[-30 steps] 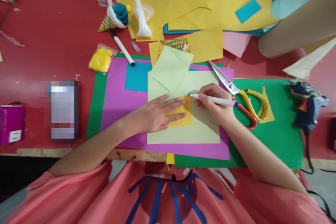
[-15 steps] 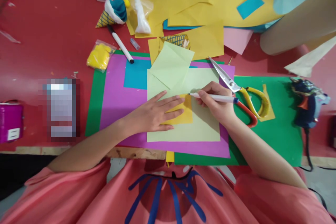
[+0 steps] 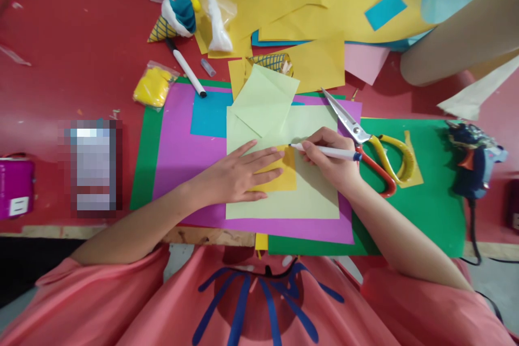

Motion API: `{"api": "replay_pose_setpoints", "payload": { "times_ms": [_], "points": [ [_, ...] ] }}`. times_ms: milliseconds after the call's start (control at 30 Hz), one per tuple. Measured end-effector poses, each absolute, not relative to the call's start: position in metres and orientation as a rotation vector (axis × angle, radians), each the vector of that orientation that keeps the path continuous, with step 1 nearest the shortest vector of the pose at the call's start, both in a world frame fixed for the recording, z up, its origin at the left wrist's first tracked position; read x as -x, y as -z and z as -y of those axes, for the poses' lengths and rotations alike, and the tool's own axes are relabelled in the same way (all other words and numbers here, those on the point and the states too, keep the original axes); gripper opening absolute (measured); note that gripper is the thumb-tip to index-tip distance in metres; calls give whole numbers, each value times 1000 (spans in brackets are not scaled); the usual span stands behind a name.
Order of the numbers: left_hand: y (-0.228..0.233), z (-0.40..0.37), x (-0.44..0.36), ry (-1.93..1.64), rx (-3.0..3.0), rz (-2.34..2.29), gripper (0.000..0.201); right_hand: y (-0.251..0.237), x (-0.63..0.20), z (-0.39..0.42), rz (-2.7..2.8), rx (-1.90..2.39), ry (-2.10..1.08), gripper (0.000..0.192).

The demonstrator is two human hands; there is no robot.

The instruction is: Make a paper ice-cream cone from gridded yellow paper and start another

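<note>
My left hand [image 3: 243,174] lies flat with fingers spread over a small yellow paper piece [image 3: 288,175], which rests on a pale green sheet [image 3: 284,208]. In my right hand [image 3: 330,159] is a white marker [image 3: 338,153] with a blue end, held in a pinch. Its tip is at the upper edge of the yellow piece, near the right corner. A folded pale green paper [image 3: 263,100] sits just above. Close to my right hand lie scissors [image 3: 359,132] with one yellow and one red handle, blades slightly apart.
Purple [image 3: 174,157] and green sheets [image 3: 430,216] lie underneath. Further left are a capped marker [image 3: 188,71], a bag of yellow clay [image 3: 154,86] and a paper ice-cream cone [image 3: 174,19]. A glue gun [image 3: 474,165] with a cord and a large cardboard tube [image 3: 458,38] stand right.
The marker tip has shifted slightly left along the top edge of the yellow piece, my right hand moving with it. My left hand stays in place.
</note>
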State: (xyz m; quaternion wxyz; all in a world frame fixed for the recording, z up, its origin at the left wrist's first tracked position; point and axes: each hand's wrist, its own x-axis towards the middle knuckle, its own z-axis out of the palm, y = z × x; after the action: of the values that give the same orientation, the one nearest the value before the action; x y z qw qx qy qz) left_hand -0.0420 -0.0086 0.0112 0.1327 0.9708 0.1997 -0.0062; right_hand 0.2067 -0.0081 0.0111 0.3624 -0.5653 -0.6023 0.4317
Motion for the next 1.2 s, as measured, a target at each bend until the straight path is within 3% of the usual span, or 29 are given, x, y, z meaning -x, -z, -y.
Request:
{"api": "replay_pose_setpoints", "payload": {
  "times_ms": [1200],
  "points": [
    [-8,9,43,-25,-2806,-571,50,-15,-206,10,1780,1389,-1030,22]
  ]
}}
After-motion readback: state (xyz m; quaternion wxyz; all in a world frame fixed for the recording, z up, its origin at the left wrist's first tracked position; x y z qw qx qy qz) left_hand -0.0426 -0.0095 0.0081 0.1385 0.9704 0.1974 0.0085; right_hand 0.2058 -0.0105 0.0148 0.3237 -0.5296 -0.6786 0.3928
